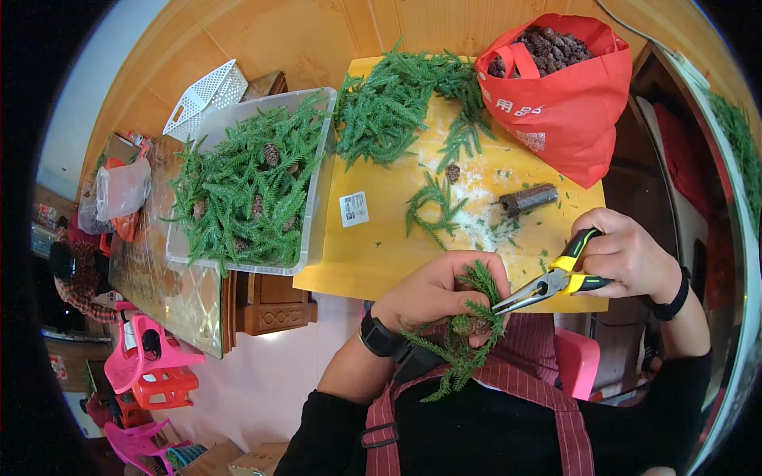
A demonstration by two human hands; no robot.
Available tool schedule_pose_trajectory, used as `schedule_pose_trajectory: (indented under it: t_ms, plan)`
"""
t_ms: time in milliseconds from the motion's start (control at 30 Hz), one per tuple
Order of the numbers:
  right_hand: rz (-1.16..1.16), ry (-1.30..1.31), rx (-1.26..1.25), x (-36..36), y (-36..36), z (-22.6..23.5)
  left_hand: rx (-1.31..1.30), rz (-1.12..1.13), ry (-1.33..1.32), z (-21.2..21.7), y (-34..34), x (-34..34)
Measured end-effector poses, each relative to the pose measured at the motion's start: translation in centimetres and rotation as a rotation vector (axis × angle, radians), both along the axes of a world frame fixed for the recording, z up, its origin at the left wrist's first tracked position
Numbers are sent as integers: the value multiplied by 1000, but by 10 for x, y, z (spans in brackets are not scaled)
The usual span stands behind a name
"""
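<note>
Sprig of green needles (459,371) located on near side, right of centre, before the yellow table (337,258); left hand (432,292) is closed on its middle. Right hand (633,255) is wrapped around pliers (558,281), tips at the sprig; whether they bite cannot be told. Judged light, springy, not slippery; best held at the gathered middle, sparing the fronds.

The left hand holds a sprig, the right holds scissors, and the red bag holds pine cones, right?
Not scissors: the head view shows pliers in the right hand. The left hand holds a sprig, the red bag pine cones.
</note>
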State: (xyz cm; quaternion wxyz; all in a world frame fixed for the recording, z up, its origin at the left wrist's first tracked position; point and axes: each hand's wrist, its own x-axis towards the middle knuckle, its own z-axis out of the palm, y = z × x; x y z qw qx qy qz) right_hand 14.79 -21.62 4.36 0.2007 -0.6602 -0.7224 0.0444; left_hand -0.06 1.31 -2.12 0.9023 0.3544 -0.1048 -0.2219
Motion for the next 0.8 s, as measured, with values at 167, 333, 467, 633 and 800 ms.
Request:
schedule_pose_trajectory:
  t_ms: [167,333,467,633,800]
  plan:
    - [9,-15,-53,-1,-8,4,8,-2,-6,-1,-1,0]
    - [-25,142,-132,-6,-9,5,157,168,-104,-6,2,-2]
    - [-132,241,-38,-9,-12,-4,452,411,-351,-6,5,3]
    - [-286,327,-9,-19,-23,-21,594,629,-444,0,2,3]
    - [-334,306,6,-25,-19,-20,673,709,-523,-2,-1,6]
